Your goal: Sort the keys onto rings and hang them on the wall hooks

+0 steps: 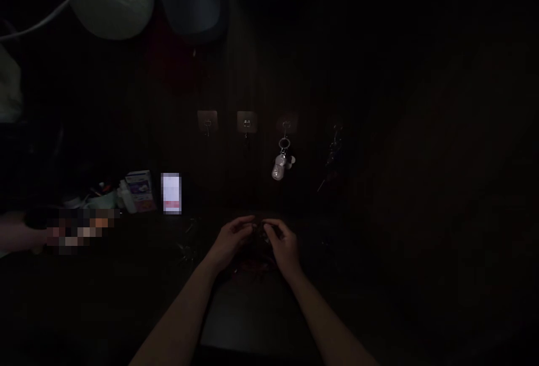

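In dim light, my left hand [231, 238] and my right hand [284, 243] come together over a dark table, fingertips almost meeting. Both are closed in a pinch, with thumbs against the fingers. A small object with a faint glint shows between them, too dark to name. Just below my fingers lies a dark reddish thing [255, 266] whose shape is unclear. Left of my left hand are small metal things that look like keys [187, 251]. Beyond my hands a pale keychain [278, 167] hangs by its ring from a hook [286, 124].
More hooks on clear patches [208, 121] are in a row, and a dark bunch of keys [332, 155] hangs at the right. At left stand a small box [141, 189], a white bottle [126, 196] and a lit, blurred screen [170, 193]. Another person's forearm [21, 232] reaches in.
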Demonstrator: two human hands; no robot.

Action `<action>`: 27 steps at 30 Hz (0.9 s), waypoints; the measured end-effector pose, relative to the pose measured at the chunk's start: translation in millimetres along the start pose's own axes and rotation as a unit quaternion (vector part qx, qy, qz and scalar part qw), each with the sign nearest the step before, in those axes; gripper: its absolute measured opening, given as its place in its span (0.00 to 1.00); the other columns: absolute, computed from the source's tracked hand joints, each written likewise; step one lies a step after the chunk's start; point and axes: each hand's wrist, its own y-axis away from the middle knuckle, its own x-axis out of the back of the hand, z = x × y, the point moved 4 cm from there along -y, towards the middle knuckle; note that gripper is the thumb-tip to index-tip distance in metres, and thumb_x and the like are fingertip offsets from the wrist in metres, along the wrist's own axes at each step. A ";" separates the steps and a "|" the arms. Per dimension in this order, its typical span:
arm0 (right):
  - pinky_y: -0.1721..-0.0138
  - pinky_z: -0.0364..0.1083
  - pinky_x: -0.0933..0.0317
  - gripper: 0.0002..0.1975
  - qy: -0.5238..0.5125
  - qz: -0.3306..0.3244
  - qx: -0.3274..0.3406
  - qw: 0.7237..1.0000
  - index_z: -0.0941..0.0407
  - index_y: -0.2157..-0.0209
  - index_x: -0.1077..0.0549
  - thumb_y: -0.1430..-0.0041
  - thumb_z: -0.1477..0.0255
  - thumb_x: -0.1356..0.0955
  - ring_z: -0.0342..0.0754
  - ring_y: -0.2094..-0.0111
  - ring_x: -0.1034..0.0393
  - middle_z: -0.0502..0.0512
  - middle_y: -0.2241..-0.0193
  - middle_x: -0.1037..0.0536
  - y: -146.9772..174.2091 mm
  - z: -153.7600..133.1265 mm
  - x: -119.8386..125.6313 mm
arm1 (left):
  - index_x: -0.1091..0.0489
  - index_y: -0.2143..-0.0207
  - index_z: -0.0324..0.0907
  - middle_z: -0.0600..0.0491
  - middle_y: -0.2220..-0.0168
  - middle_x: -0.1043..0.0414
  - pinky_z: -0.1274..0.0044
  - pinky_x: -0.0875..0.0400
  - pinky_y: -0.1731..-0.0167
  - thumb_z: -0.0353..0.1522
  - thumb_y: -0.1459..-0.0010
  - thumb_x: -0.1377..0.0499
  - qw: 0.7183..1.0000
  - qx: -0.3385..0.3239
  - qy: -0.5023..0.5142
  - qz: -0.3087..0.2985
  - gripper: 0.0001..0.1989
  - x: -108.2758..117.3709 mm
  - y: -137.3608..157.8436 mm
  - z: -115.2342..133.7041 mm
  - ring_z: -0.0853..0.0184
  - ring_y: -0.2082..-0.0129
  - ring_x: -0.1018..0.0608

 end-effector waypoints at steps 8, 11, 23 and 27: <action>0.60 0.45 0.37 0.10 0.031 -0.016 0.045 0.998 0.54 0.66 0.25 0.48 0.66 0.35 0.49 0.61 0.29 0.54 0.66 0.22 3.9 -4.5 -1.0 | 0.27 0.60 0.42 0.50 0.62 0.25 0.76 0.33 0.62 0.34 0.54 0.37 0.997 -0.041 -0.071 0.007 0.16 2.3 5.5 7.5 0.67 0.64 0.25; 0.61 0.45 0.36 0.10 0.033 -0.019 0.059 0.998 0.54 0.66 0.25 0.48 0.66 0.35 0.49 0.62 0.28 0.54 0.66 0.22 3.9 -2.1 -1.2 | 0.26 0.63 0.41 0.49 0.63 0.24 0.75 0.34 0.61 0.35 0.54 0.37 0.987 -0.076 -0.144 0.006 0.14 -1.6 8.4 15.1 0.64 0.63 0.25; 0.63 0.45 0.36 0.09 0.043 0.016 0.058 0.997 0.53 0.68 0.25 0.49 0.65 0.34 0.50 0.65 0.28 0.53 0.68 0.22 2.9 -4.3 0.1 | 0.26 0.76 0.41 0.53 0.74 0.27 0.78 0.37 0.67 0.37 0.55 0.38 0.955 -0.141 -0.261 0.027 0.08 -15.9 7.3 49.0 0.67 0.70 0.29; 0.67 0.45 0.36 0.09 0.047 0.026 0.047 0.997 0.53 0.70 0.26 0.50 0.64 0.34 0.49 0.67 0.29 0.52 0.71 0.22 3.4 -6.3 -0.5 | 0.26 0.74 0.41 0.54 0.73 0.27 0.78 0.37 0.66 0.38 0.55 0.37 0.964 -0.134 -0.225 0.041 0.10 -19.1 3.7 68.4 0.68 0.71 0.28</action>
